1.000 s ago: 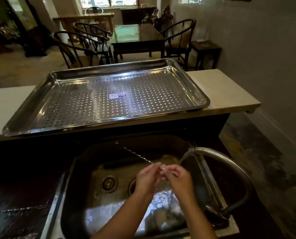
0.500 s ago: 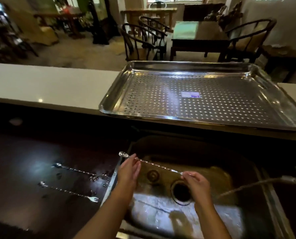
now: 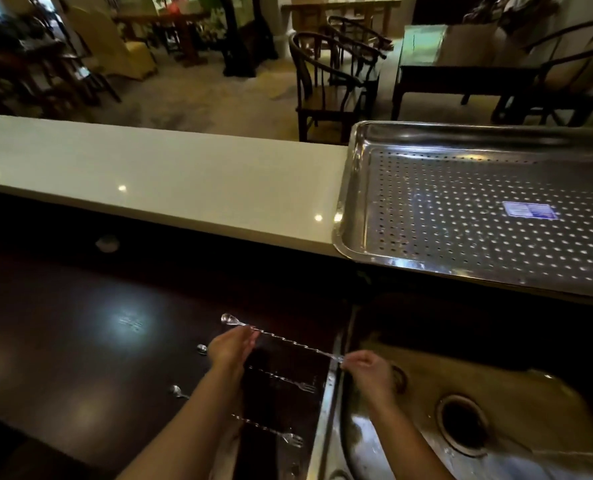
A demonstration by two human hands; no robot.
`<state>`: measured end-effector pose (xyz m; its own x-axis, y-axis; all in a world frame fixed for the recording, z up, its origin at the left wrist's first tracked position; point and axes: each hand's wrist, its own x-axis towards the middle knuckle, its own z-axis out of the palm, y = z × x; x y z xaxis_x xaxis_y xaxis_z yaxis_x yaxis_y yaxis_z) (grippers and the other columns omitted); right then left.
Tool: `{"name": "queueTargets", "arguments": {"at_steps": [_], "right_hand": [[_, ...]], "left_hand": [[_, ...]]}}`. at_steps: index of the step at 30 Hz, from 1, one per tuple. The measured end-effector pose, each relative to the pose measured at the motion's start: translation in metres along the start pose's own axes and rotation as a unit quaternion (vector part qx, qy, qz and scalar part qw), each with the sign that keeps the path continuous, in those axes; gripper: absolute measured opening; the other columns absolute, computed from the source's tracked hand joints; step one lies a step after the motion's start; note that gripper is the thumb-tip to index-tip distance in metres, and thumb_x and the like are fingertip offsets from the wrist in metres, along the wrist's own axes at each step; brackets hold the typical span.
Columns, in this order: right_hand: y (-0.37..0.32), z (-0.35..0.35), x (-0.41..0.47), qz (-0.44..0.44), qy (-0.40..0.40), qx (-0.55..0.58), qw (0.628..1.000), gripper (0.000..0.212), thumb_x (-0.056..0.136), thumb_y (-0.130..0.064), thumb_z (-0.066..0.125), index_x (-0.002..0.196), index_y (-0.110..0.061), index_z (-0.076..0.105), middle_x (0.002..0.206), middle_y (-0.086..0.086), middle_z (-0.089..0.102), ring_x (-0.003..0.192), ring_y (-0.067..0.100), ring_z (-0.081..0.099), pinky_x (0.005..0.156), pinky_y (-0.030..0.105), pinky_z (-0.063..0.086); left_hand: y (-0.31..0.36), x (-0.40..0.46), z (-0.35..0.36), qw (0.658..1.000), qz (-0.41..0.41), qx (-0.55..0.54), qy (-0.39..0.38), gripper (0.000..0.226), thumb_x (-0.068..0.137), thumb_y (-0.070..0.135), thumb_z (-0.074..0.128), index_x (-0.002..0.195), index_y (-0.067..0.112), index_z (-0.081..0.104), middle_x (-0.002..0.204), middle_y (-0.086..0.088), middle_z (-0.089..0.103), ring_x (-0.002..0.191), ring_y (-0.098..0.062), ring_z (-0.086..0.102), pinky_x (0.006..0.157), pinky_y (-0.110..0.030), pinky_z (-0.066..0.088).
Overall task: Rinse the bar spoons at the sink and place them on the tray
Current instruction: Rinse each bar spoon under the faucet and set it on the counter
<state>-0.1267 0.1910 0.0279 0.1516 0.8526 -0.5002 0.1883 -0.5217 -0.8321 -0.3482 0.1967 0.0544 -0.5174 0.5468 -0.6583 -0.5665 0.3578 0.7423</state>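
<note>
A long twisted bar spoon (image 3: 290, 338) is stretched level between both hands above the dark counter, left of the sink (image 3: 409, 441). My left hand (image 3: 232, 346) grips it near the bowl end; my right hand (image 3: 366, 368) pinches its fork end over the sink's left rim. Two more bar spoons lie on the counter below: one (image 3: 288, 381) partly hidden by my left arm, another (image 3: 271, 429) nearer me. The perforated steel tray (image 3: 357, 188) rests on the pale ledge at the upper right, with only a label in it.
The sink drain (image 3: 461, 422) is at the lower right. A pale ledge (image 3: 156, 181) runs behind the dark counter (image 3: 80, 334). Chairs (image 3: 329, 88) and a table (image 3: 461, 64) stand beyond the ledge.
Both hands carried the spoon leftward, out from over the sink basin to above the dark counter. The view swung left, so the tray and the sink now sit at the right.
</note>
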Motion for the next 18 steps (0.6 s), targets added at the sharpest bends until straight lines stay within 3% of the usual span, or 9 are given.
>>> {"name": "queueTargets", "arguments": {"at_steps": [2, 6, 9, 12, 18], "right_hand": [[-0.001, 0.016, 0.005, 0.006, 0.007, -0.022, 1.000, 0.024, 0.079, -0.003, 0.066, 0.062, -0.019, 0.062, 0.073, 0.011, 0.066, 0.079, 0.027, 0.060, 0.069, 0.031, 0.046], [-0.003, 0.040, 0.015, 0.006, 0.013, -0.075, 0.997, 0.007, 0.081, -0.009, 0.066, 0.083, -0.009, 0.073, 0.097, 0.017, 0.071, 0.098, 0.033, 0.063, 0.089, 0.040, 0.049], [-0.002, 0.050, 0.018, -0.005, 0.013, -0.158, 0.987, 0.010, 0.082, -0.018, 0.064, 0.086, -0.017, 0.074, 0.104, 0.012, 0.069, 0.106, 0.030, 0.059, 0.094, 0.040, 0.047], [0.000, 0.055, 0.020, -0.028, 0.039, -0.231, 0.972, 0.009, 0.082, -0.024, 0.064, 0.084, -0.023, 0.073, 0.110, 0.011, 0.062, 0.115, 0.029, 0.050, 0.099, 0.045, 0.041], [-0.005, 0.059, 0.015, -0.023, 0.093, -0.320, 0.942, 0.011, 0.082, -0.033, 0.062, 0.089, -0.030, 0.071, 0.119, 0.001, 0.047, 0.122, 0.024, 0.033, 0.103, 0.043, 0.030]], "left_hand": [[0.006, 0.017, -0.007, 1.000, -0.010, 0.015, 0.010, 0.015, 0.088, -0.003, 0.053, 0.073, 0.001, 0.057, 0.073, -0.011, 0.060, 0.036, -0.002, 0.060, 0.041, -0.010, 0.050], [0.012, 0.044, -0.019, 0.999, -0.027, 0.032, 0.030, 0.017, 0.088, -0.003, 0.053, 0.071, -0.002, 0.055, 0.072, -0.014, 0.057, 0.033, -0.005, 0.059, 0.040, -0.012, 0.049], [0.013, 0.056, -0.028, 0.997, -0.043, 0.063, 0.033, 0.021, 0.090, -0.003, 0.048, 0.069, -0.001, 0.053, 0.064, -0.014, 0.060, 0.038, -0.010, 0.061, 0.040, -0.013, 0.049], [0.014, 0.065, -0.034, 0.994, -0.061, 0.087, 0.013, 0.020, 0.088, -0.006, 0.048, 0.072, 0.005, 0.051, 0.037, 0.002, 0.061, 0.034, -0.003, 0.059, 0.040, -0.012, 0.049], [0.016, 0.076, -0.030, 0.990, -0.050, 0.134, 0.013, 0.022, 0.088, -0.005, 0.050, 0.069, 0.004, 0.054, 0.033, 0.005, 0.058, 0.033, -0.004, 0.058, 0.042, -0.014, 0.050]]}}
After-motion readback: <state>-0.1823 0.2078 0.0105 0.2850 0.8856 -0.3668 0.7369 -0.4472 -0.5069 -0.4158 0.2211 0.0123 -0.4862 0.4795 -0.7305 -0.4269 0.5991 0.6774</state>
